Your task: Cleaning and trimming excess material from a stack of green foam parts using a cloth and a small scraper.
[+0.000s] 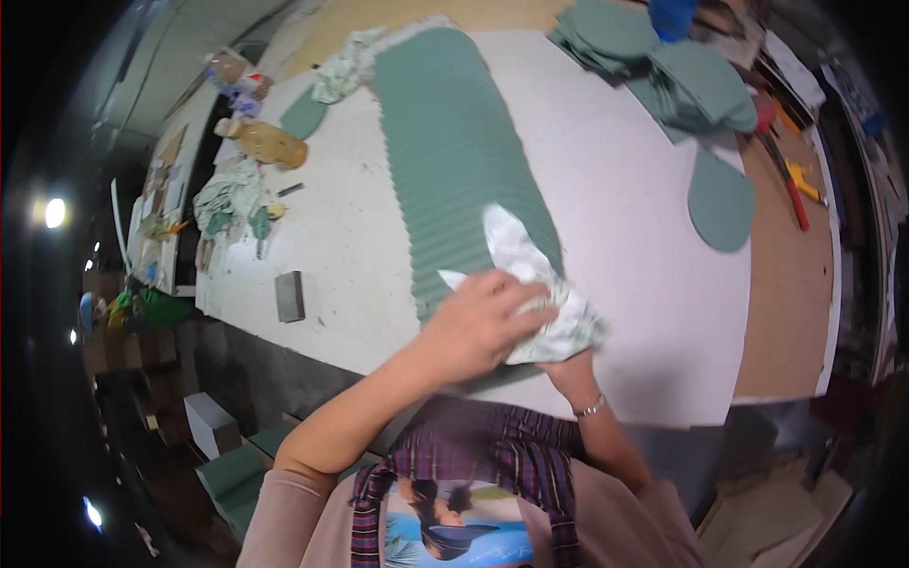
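Observation:
A long row of overlapping green flat pieces [454, 123], with a scalloped left edge, runs from the far side of the table to its near edge. Over its near end my left hand [478, 322] is curled onto a crumpled white-and-green cloth [568, 322]. Part of the cloth sticks up beyond the fingers. My right hand [565, 371] comes in from the right beneath the cloth, which hides its fingers. A metal band circles the right wrist. The cloth and hands are slightly blurred.
Stacked green rounded pieces [696, 85] lie at the far right, with one single piece [721, 201] nearer. Red-handled pliers [793, 194] rest beside them. On the left are a grey block [290, 296], a tan bottle [270, 144] and a stained rag [230, 197].

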`<state>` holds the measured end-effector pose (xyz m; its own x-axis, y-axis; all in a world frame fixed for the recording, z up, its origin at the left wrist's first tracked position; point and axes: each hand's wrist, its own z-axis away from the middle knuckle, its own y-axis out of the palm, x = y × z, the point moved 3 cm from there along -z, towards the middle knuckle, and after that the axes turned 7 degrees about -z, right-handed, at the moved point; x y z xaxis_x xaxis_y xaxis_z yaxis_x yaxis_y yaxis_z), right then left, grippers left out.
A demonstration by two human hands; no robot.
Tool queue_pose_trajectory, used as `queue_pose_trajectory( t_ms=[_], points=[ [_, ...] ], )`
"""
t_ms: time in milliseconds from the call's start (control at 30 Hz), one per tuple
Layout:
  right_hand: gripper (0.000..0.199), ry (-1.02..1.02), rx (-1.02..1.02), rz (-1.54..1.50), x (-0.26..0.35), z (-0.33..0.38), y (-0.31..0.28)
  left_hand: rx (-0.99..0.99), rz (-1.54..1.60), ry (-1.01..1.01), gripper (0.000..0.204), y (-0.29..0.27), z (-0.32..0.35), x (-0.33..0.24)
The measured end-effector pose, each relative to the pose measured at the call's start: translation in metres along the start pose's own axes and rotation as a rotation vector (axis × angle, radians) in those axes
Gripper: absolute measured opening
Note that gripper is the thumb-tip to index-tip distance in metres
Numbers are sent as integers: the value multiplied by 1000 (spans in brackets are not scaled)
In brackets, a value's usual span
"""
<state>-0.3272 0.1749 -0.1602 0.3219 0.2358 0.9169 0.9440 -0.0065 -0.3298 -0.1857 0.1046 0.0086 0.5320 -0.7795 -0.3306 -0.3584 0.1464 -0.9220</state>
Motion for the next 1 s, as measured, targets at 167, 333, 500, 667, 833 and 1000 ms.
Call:
queue_pose_trajectory(
  t_ms=[167,333,500,667,833,1000],
  points=[
    [111,289,-103,-287,15,-5,-13,-67,58,-360,33,-35,128,72],
    [116,278,-80,-283,7,-3,-12,-77,-346,-612,21,-57,119,126],
    [116,253,-66,-277,5,-5,-10,-485,123,-691,14,-57,46,192],
    [119,254,-21,-359,12,-10,-11,-337,27,-661,10,-56,-4,242],
    [123,316,-81,-471,5,1,-12,-187,-146,-414,15,-58,-20,249],
    [128,350,-82,-475,7,0,-13,-213,-185,-295,13,-56,-19,248]
  ],
)
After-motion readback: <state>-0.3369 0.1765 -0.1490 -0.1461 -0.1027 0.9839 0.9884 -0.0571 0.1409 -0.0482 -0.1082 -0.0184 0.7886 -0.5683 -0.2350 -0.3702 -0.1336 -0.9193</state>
